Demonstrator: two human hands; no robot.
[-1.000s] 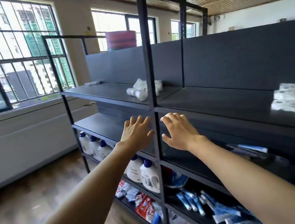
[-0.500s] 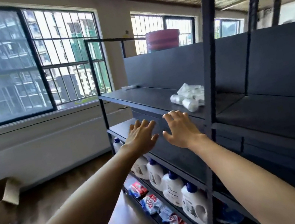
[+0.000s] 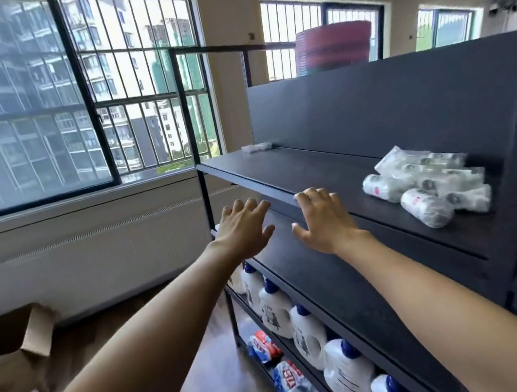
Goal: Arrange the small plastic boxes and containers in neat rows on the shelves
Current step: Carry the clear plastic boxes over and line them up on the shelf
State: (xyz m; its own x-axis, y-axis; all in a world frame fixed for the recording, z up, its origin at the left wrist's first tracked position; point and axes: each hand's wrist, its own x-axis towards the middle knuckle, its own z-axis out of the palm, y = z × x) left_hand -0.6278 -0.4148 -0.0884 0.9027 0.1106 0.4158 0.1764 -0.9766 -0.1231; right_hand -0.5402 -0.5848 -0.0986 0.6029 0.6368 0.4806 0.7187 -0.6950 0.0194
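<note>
Both hands were stretched forward with fingers spread and relaxed, holding nothing. The left hand hung in front of the dark metal shelving unit near its left post, and whether it touched anything could not be told. The right hand had its fingertips at the front edge of the upper dark shelf board; contact could not be confirmed. Two small flat white plastic boxes lay side by side at the far left back corner of that board, well beyond both hands. A heap of clear-wrapped white packets sat on the same board to the right of the right hand. Below stood white jugs with blue caps; their labels were too blurred to read.
</note>
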